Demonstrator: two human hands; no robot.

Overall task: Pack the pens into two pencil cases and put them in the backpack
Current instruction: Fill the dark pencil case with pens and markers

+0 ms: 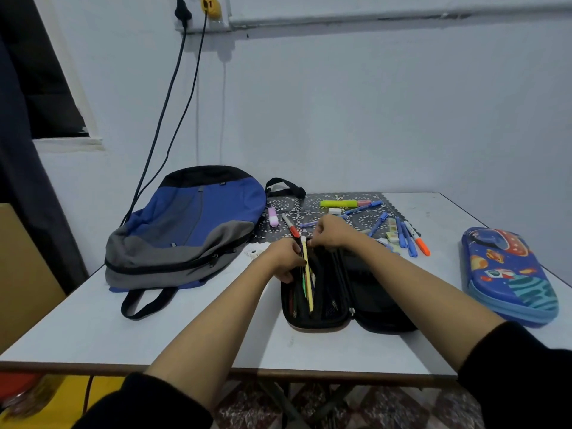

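Black pencil case (380,300) lies open near the front edge of the table (93,329). Left hand (283,258) fingers curl on its rim; right hand (332,233) fingers appear to pinch the yellow pencil (308,281) by its top. Pencil likely light, stiff, slick; hold near one end.

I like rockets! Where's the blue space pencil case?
Head view: the blue case lies on the table's right side, right of the open black case.

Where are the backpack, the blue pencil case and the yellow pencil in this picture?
backpack (198,218), head view, on its blue front panel.
blue pencil case (507,274), head view, middle of its printed lid.
yellow pencil (307,274), head view, midway along its shaft.
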